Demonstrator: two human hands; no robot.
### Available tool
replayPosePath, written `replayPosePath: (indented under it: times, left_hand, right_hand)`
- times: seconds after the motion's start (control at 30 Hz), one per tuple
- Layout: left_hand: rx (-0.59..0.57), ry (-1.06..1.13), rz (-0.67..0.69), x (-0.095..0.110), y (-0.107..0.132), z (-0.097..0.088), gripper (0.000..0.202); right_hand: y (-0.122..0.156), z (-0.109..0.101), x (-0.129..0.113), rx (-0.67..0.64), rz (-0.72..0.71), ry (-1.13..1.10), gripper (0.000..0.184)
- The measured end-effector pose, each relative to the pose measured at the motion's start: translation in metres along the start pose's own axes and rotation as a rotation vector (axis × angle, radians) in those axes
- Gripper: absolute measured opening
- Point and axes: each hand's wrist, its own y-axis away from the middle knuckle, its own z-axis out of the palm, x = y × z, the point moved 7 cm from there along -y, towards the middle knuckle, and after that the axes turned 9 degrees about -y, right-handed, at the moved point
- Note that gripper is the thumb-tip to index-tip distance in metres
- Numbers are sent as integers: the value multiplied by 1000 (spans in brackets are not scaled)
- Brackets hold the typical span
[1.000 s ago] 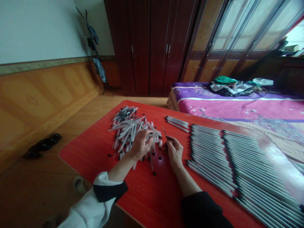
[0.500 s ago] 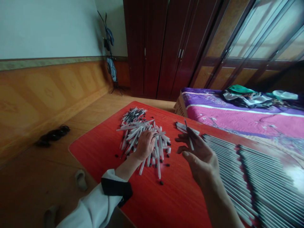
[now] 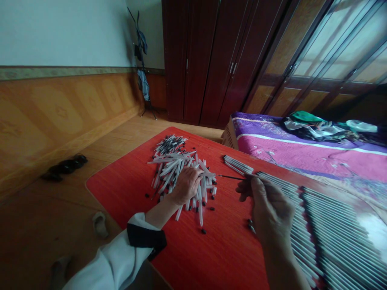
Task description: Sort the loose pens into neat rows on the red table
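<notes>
A person works at a red bench [image 3: 121, 193] with two bare hands. The left hand [image 3: 186, 186] lies on top of a loose pile of white plastic pen tubes [image 3: 178, 169], with the fingers bent down over them. From this view I cannot tell if it really grips a tube or only presses on the pile, perhaps to keep the tubes from sliding. The right hand [image 3: 270, 213] is closed in a pinch. Its fingertips hold one thin black pen refill [image 3: 231, 177] at one end, so the long part stays free and points sideways toward the pile, with its tip just beside the tubes under the left hand.

At the far end of the pile there is a dense bunch of black-tipped pieces [image 3: 169, 145]. Small black pen caps [image 3: 203, 231] are scattered just in front of the pile, where they seem easy to pick up one by one. To the right of the pile lies a small group of parallel tubes [image 3: 238, 164], and farther right are long, tight rows of white pens [image 3: 332, 237], all lying in one direction, probably to keep them in order. Beyond the pile, past the bench edge, is a bed with a purple and pink quilt [image 3: 302, 157].
</notes>
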Motion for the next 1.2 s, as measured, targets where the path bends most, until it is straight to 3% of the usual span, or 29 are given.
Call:
replayPosePath:
  times: [0.5,0.67,0.83,0.9,1.07,1.2]
  left_hand:
    - [-64,7,46,3,2,6,17]
    - [-74,50,89,7,3,6,17]
    - [-47,75,5,-1,4,5,20]
    - [-16,77,-43,-6,4,3,19]
    - [54,69,-104,-12,4,-1,14]
    - [53,51,-92,-11,4,1,13]
  right_hand:
    - [0,11,18,-106,53,24,28]
    - [4,26,34,-245,140,55,30]
    - [1,26,51,-218,205,-61,39]
    - [0,25,62,-271,208,60,35]
    - [15,35,99,-627,170,731,18]
    - [33,42,115,-839,155,1045,17]
